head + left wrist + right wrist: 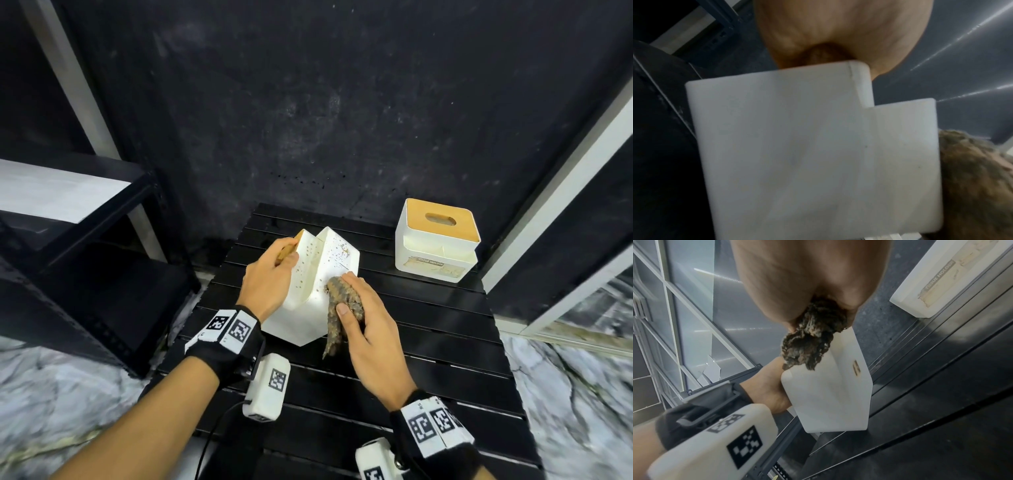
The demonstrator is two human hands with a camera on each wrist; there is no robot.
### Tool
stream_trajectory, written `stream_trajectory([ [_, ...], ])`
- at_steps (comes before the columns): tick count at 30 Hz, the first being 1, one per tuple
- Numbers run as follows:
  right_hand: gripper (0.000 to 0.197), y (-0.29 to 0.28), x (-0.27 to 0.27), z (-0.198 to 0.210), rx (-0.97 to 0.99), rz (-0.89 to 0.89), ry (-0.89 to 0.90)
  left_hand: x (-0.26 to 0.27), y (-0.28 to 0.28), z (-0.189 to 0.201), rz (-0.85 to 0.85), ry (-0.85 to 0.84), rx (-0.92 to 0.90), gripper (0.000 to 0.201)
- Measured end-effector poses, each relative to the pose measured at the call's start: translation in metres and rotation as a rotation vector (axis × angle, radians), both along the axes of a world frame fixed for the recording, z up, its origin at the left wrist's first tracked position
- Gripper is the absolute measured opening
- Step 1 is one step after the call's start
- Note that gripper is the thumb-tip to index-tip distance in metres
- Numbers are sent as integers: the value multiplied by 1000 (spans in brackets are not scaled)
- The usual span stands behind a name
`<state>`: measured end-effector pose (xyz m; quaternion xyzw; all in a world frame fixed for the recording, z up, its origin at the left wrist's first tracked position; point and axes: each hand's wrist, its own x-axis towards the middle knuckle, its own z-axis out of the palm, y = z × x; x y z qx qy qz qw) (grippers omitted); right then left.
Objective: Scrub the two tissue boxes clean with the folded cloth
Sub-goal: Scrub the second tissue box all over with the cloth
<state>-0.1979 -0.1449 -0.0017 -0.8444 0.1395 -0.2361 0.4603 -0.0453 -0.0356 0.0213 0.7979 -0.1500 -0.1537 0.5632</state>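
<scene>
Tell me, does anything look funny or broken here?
The box the left hand holds is tipped over, speckled with spots. The other box has a torn, peeling label. Nothing is spilled.

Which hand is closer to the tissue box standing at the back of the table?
Right. The right hand, gripping the cloth, is on the side of the upright tissue box; the left hand grips the tilted tissue box, farther away.

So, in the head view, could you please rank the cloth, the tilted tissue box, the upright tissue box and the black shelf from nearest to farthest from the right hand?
1. Cloth: gripped in the right hand.
2. Tilted tissue box: just left, under the cloth.
3. Upright tissue box: back right on the table.
4. Black shelf: far left, off the table.
</scene>
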Motion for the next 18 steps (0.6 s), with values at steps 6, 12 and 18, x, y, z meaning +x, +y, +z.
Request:
stream_trajectory([
  [6,43,-9,20,11,-26,-17,38,-1,-1,3,6,77,-139,36],
  [12,41,-51,80,14,-6,-102,71,-2,-3,6,9,98,-165,37],
  [18,41,-31,63,10,22,-95,26,4,1,0,41,114,-170,35],
])
